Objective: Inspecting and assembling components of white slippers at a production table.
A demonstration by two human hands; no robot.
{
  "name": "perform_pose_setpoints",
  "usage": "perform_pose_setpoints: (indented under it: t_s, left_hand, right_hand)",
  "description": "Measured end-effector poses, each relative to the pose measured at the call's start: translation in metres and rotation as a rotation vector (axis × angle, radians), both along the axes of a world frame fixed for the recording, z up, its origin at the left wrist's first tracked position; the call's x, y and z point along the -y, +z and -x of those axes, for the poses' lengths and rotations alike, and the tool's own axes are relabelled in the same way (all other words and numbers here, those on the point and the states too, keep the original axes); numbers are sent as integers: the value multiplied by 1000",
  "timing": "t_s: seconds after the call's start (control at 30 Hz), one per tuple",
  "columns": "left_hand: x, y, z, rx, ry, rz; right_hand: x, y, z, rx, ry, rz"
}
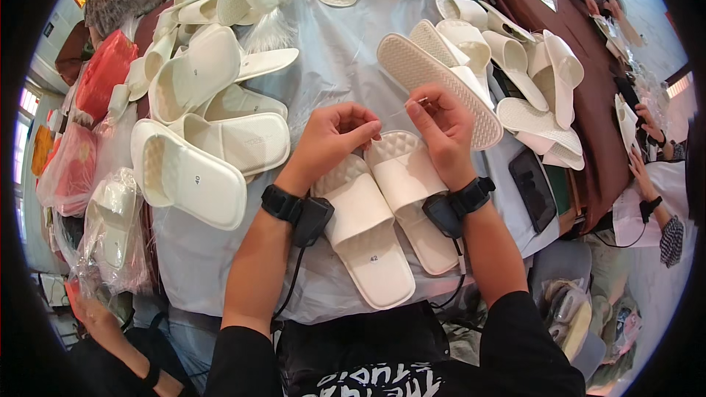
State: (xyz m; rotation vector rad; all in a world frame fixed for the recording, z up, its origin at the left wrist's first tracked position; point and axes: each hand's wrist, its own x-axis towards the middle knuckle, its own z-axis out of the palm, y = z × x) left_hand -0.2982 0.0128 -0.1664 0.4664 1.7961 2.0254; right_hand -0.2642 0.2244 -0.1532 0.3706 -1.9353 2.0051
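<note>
Left hand (334, 136) and right hand (441, 129) both pinch a thin plastic strand (409, 106) stretched between their fingertips, just above a pair of cream slippers (382, 213) at the table's (331, 51) near edge. More cream slippers (206, 110) are piled toward the left and far right edges.

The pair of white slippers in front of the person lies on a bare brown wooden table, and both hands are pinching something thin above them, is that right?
Not quite. In the head view the pair of white slippers lies on a pale grey sheet, not bare brown wood. The rest holds: the left hand and right hand pinch something thin above them.
</note>
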Motion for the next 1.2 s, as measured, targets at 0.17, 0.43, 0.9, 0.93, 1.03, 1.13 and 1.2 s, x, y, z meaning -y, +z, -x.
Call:
perform_pose_setpoints:
  t_s: [0.17, 0.43, 0.9, 0.93, 1.03, 1.13, 1.2]
  left_hand:
    - [-2, -4, 2, -22, 60, -29]
    - [-1, -4, 2, -25, -9, -33]
    - [-1, 0, 1, -15, -55, -29]
    - [-1, 0, 1, -15, -50, -30]
    - [0, -2, 2, -9, -47, -41]
    - [1, -2, 2, -10, -43, -56]
    - [1, -3, 2, -15, -35, -59]
  right_hand:
    - [-3, 0, 1, -15, 85, -55]
    - [4, 1, 0, 123, 70, 81]
    - [4, 2, 2, 100, 76, 105]
    - [5, 2, 2, 103, 78, 106]
    - [5, 3, 1, 96, 90, 115]
    - [4, 4, 0, 94, 84, 111]
    - [5, 5, 0, 86, 89, 122]
